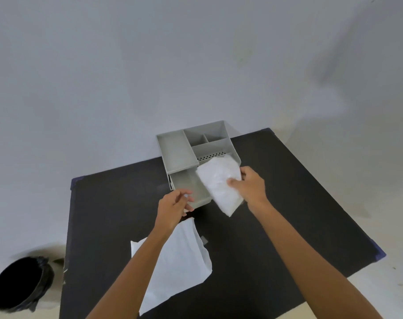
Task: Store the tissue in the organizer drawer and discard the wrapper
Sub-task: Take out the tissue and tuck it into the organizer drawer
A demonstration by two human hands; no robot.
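Observation:
A grey organizer [176,150] stands at the far edge of the black table [288,203]. Its drawer [186,184] is pulled out toward me. My right hand [250,184] grips a white stack of tissue [220,183] by its right edge and holds it tilted over the drawer's right side. Just in front of the drawer's left corner hovers my left hand [175,207], fingers loosely curled with nothing clearly in them. A flat white wrapper [179,261] lies on the table below my left forearm, which hides part of it.
A black bin [18,284] with a dark liner stands on the floor left of the table. A pale wall rises behind the organizer. The table's corners carry blue tape.

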